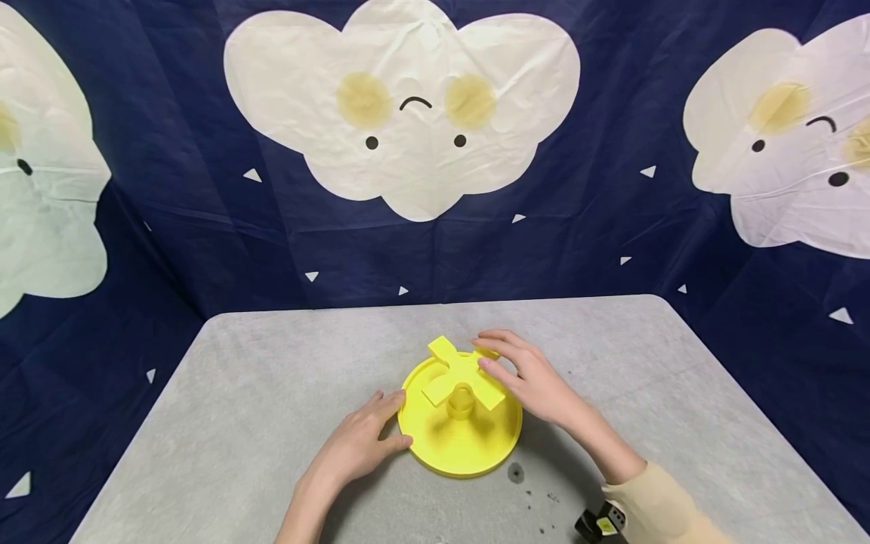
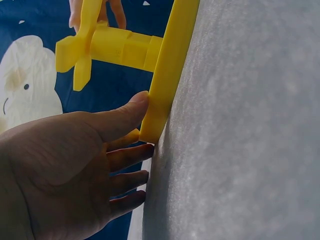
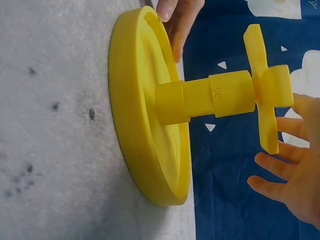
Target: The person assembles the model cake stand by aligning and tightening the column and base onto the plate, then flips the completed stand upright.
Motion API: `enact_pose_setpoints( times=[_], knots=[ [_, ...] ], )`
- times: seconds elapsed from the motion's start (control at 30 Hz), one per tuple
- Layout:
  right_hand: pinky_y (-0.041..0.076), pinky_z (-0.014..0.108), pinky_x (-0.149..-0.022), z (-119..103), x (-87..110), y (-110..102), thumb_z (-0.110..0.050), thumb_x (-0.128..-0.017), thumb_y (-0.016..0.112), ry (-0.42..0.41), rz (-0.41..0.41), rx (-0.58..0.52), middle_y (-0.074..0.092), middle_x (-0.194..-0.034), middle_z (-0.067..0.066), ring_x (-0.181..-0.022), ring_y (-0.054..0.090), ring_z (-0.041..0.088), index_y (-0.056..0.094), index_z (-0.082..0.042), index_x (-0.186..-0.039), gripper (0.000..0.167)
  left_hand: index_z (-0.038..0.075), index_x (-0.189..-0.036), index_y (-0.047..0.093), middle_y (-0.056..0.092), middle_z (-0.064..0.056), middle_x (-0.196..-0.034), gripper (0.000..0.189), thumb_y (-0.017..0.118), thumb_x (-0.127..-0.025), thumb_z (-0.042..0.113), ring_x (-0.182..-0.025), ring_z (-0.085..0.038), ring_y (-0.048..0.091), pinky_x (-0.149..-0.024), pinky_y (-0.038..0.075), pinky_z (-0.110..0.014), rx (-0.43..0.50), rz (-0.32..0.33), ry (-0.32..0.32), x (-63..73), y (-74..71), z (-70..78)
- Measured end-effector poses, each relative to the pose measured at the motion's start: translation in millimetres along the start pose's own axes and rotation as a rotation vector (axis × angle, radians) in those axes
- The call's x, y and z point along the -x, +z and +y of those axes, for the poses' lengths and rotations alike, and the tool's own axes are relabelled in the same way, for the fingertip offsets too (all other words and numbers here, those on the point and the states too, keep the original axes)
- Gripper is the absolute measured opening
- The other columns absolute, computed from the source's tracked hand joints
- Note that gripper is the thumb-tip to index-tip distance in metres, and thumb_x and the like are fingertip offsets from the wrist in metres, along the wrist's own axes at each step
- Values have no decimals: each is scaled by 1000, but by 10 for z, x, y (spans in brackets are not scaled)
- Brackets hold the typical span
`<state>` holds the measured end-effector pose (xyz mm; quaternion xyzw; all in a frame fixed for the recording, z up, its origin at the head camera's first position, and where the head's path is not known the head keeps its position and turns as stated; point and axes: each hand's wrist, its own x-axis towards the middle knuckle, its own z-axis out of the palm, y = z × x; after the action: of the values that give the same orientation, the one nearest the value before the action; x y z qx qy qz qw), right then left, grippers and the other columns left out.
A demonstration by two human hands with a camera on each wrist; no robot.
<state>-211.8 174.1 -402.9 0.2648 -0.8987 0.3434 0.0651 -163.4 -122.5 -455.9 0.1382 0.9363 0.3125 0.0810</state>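
A yellow round base (image 1: 438,446) with a raised rim lies on a grey table. From its middle rises a short stepped yellow post (image 3: 200,97), marked 35. A four-armed yellow cross piece (image 1: 464,372) tops the post. My left hand (image 1: 360,438) rests against the base's left rim, thumb and fingers spread along the edge; the left wrist view shows the thumb (image 2: 137,102) touching the rim. My right hand (image 1: 533,378) is at the cross's far right arm, its fingers loosely extended around that arm. The fingertips' exact contact there is partly hidden.
The grey table (image 1: 292,363) has dark spots (image 1: 516,473) just right of the base. A dark blue cloth (image 1: 435,257) with white clouds and triangles hangs behind and at both sides. A small black device (image 1: 601,523) sits at my right wrist.
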Motion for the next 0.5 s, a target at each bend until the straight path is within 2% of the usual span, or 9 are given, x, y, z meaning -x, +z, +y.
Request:
enact_pose_setpoints(
  times=[0.23,0.5],
  knots=[
    [52,50,-112,-24,82,-11,-37,-105,59,54,48,-9,63,-141,1,-137,57,24,70,-20,-134,35,8,-153,49,50,-9,-159,71,75,-93,34,-154,-40,36,-124,32,-63,-5,2,3,-7,2,-2],
    [60,42,-98,-71,183,-8,-27,-102,66,74,119,13,69,-127,-5,-123,65,17,74,-19,-127,28,8,-153,49,50,-10,-159,71,75,-93,35,-154,-40,36,-123,33,-63,0,2,3,-2,-7,3]
  ],
)
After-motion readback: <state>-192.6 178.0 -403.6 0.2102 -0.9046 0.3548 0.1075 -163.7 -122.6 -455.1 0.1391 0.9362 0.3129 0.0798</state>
